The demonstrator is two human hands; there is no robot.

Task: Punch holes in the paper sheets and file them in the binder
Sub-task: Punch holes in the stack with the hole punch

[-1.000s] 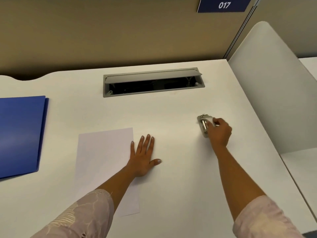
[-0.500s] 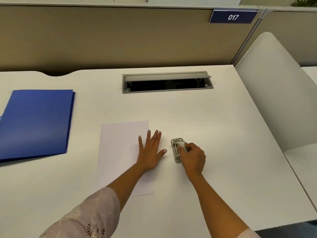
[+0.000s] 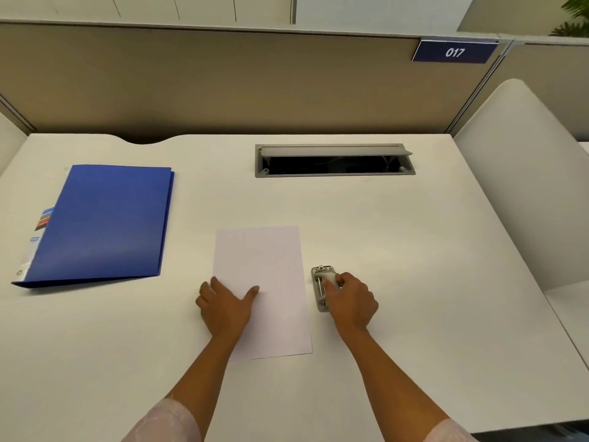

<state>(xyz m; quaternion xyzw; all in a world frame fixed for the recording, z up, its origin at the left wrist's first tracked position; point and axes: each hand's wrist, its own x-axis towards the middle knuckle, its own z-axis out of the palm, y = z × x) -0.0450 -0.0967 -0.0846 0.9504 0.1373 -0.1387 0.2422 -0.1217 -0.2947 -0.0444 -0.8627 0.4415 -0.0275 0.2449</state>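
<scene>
A white paper sheet point(image 3: 267, 282) lies flat in the middle of the white desk point(image 3: 414, 250). My left hand point(image 3: 224, 306) rests on the sheet's left edge, thumb on the paper, fingers curled at the edge. Just right of the sheet stands a small grey metal hole punch point(image 3: 321, 287), and my right hand point(image 3: 350, 303) grips it from the right. A closed blue binder point(image 3: 102, 221) lies at the far left of the desk, apart from both hands.
A grey cable hatch point(image 3: 333, 161) is open at the back of the desk. A beige partition with a "017" sign point(image 3: 454, 52) runs behind. A white side divider point(image 3: 526, 173) stands along the right edge.
My right hand has slid the hole punch from the right to just beside the sheet's right edge. My left hand has shifted from the sheet's right side to its left edge.
</scene>
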